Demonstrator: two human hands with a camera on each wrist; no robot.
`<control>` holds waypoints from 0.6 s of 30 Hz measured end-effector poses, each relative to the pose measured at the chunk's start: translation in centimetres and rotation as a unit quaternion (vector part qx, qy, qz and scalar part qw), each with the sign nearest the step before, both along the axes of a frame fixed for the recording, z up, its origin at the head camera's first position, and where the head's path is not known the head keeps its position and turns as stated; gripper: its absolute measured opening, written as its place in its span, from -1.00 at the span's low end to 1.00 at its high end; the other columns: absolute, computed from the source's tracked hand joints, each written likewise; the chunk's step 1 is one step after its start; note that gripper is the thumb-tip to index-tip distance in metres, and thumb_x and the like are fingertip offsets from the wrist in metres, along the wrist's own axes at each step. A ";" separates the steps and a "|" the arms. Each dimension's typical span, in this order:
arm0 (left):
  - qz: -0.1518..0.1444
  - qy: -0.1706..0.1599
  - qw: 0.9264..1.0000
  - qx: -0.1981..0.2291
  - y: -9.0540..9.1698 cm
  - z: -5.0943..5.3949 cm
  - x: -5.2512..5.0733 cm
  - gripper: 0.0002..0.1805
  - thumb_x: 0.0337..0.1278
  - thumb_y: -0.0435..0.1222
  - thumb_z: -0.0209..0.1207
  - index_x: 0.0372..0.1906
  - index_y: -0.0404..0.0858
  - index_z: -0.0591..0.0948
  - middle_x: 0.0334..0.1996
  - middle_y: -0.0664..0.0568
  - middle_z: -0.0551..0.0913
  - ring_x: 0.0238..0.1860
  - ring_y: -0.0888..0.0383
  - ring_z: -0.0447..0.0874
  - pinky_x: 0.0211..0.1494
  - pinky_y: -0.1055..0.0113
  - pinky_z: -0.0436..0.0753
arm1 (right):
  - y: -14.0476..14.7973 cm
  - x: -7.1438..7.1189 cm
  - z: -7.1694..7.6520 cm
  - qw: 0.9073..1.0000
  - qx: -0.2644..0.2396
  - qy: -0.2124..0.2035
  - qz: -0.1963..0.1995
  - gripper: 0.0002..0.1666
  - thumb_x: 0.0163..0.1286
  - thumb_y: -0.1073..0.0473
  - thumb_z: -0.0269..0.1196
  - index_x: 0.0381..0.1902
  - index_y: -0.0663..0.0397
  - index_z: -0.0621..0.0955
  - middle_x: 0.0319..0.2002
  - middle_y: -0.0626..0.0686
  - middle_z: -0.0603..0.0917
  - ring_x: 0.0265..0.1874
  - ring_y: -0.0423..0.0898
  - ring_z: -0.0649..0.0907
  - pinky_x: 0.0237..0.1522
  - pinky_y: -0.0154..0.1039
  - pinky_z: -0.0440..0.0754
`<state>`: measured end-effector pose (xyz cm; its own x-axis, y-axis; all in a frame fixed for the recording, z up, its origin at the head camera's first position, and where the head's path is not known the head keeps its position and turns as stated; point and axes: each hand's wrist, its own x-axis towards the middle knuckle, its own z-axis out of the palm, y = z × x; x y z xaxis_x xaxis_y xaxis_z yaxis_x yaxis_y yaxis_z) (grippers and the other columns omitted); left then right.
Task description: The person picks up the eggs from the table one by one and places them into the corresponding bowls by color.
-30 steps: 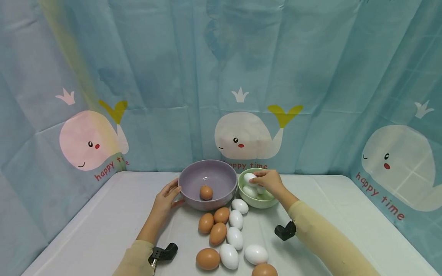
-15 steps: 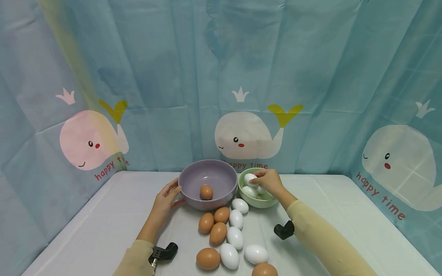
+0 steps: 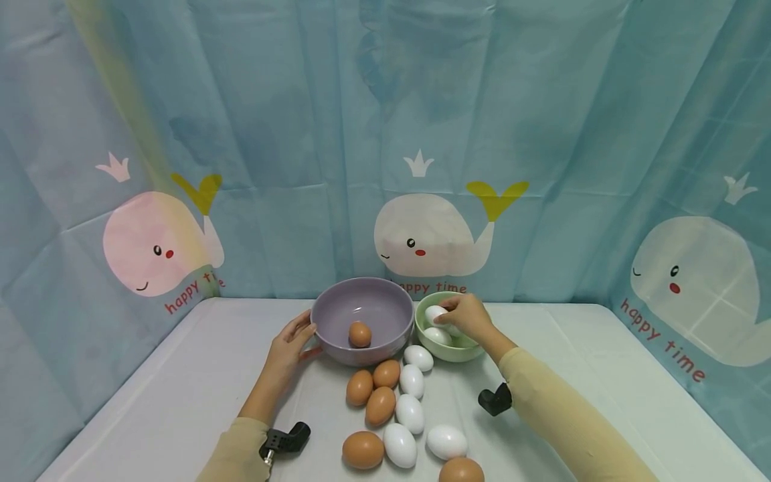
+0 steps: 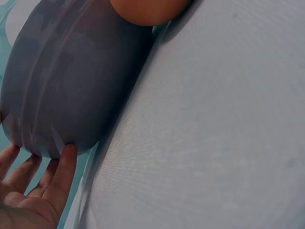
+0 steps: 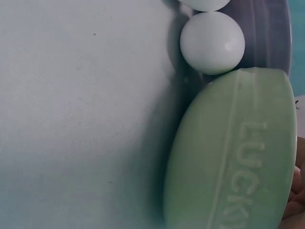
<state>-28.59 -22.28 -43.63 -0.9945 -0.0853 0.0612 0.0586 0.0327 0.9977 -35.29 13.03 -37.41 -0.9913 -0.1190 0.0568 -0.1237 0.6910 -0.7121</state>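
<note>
Pinches white egg (image 3: 435,315) in right hand (image 3: 472,318) at green bowl (image 3: 453,355)'s mouth; cannot tell whether touching eggs beneath (image 3: 438,337). Rests spread, nearly straight fingers of left hand (image 3: 288,345) against purple bowl (image 3: 355,356). Shows nearest brown egg (image 3: 461,471) cut off below, right hand mostly hidden in right wrist view.

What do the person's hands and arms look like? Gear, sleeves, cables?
Left hand and right hand: gloveless. Left sleeve and right sleeve: plain, pale yellow-beige. Left black device and right black device: angular, one near each cuff. No cables visible.
</note>
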 end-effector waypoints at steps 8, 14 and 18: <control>-0.001 0.000 1.000 0.005 -0.1 -0.1 -0.1 -0.39 0.51 -0.22 0.02 0.54 -0.18 0.18 0.54 -0.10 0.21 0.50 0.01 0.25 0.18 0.26 0.73 | -0.2 -0.3 0.1 0.999 0.036 -0.003 0.010 -0.53 0.15 0.12 0.49 0.03 0.15 0.72 0.04 0.14 0.75 0.06 0.07 0.69 0.08 -0.03 0.71; 0.000 -0.001 1.000 0.002 -0.1 -0.2 -0.1 -0.37 0.50 -0.18 0.04 0.54 -0.18 0.18 0.54 -0.09 0.21 0.50 0.00 0.25 0.19 0.25 0.72 | -0.5 -0.5 -0.1 0.999 0.048 0.005 0.020 -0.56 0.10 0.15 0.52 -0.04 0.16 0.75 -0.05 0.12 0.78 -0.01 0.03 0.70 0.06 -0.06 0.70; 0.000 0.000 1.000 0.004 -0.1 -0.2 -0.1 -0.35 0.49 -0.15 0.06 0.54 -0.17 0.18 0.54 -0.09 0.21 0.50 -0.02 0.24 0.19 0.26 0.72 | -0.5 -0.7 -0.6 0.998 0.047 0.011 0.035 -0.65 0.08 0.19 0.52 -0.15 0.19 0.78 -0.19 0.08 0.81 -0.23 -0.11 0.65 -0.08 -0.15 0.69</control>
<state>-28.74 -22.42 -43.84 -0.9946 -0.0848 0.0605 0.0586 0.0243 0.9980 -35.95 12.50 -38.02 -0.9788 -0.1944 0.0647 -0.1900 0.7433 -0.6414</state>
